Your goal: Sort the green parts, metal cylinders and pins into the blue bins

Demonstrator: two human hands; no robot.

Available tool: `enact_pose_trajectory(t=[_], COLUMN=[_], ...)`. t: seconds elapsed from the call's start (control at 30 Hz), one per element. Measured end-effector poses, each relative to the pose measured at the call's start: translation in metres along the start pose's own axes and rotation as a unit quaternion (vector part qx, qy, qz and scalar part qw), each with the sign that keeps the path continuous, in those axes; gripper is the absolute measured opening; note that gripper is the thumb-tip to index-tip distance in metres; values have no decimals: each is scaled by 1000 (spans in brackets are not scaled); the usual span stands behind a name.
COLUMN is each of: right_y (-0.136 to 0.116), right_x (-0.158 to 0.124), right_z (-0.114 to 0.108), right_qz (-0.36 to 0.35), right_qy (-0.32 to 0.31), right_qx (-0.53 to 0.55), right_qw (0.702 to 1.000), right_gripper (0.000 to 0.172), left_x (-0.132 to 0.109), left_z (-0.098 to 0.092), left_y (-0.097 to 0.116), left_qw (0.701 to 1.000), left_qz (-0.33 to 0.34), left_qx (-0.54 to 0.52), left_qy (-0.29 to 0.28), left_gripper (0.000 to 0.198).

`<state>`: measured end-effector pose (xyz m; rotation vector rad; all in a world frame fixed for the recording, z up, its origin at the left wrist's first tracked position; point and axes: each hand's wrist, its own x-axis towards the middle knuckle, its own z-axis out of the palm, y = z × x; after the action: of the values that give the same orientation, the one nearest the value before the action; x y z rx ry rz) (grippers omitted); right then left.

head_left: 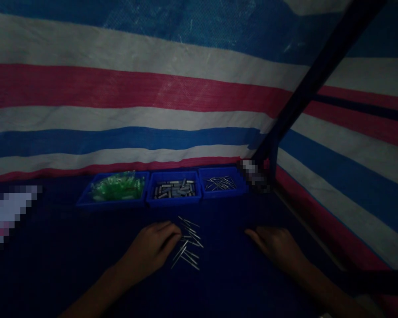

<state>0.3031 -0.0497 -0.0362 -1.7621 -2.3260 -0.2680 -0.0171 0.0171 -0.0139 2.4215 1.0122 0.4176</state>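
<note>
My left hand (pixel 157 243) rests at the left edge of a loose pile of thin metal pins (pixel 189 255) on the dark blue table. Its thumb and forefinger come together beside the pins; whatever is between the fingertips is too dark to make out. To the right of the pile, my right hand (pixel 278 245) lies low over the table, apart from the pins. Its thumb points left, away from the other fingers, which are partly hidden, and no object shows in it.
Along the back stand three blue trays: one with green material in clear plastic (pixel 117 187), one with short grey metal pieces (pixel 175 190), one with thin metal pins (pixel 220 183). A blurred item (pixel 254 176) is beside them. Striped sheeting (pixel 135 88) and a dark frame bar (pixel 305 95) enclose the table.
</note>
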Motion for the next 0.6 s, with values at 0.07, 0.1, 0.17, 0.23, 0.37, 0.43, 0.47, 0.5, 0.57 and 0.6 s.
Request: enact_pose_trajectory(t=[0.07,0.1,0.17,0.23,0.37,0.43,0.47,0.5,0.57,0.6], right_y=[-10,-18,-34,-50,-68,-75,-79,-85,-99,-107], right_x=[4,7,15,24,46,58,65,71,85,91], right_z=[0,0,1,4,11,11,10,9,5,3], right_qz=[-11,-16,-34,-56,-91,-107,-109,-104,-71,-50], right_qy=[25,37,60,73,93,109,119,131,153,162], right_qx=[14,26,53,68,85,113,139,174,255,296], right_qw=[1000,999,996,993,988,982,977,971,952,940], right_gripper=[52,52,50,48,46,47,48,48,49,49], left_x=[0,0,-1,-1,-5,-8,-9,-11,-13,-14], left_z=[1,1,2,2,2,1,1,1,1,1], left_y=[-1,-2,-2,-1,4,8,10,12,16,17], left_qw=[1000,1000,1000,1000,1000,1000,1000,999,998,996], left_qz=[2,5,9,9,-2,-4,-4,-4,-5,-6], left_qx=[-4,-6,-8,-9,2,10,13,15,19,21], left_qy=[7,11,20,26,25,21,22,28,59,81], left_gripper=[21,21,22,22,22,21,21,20,16,15])
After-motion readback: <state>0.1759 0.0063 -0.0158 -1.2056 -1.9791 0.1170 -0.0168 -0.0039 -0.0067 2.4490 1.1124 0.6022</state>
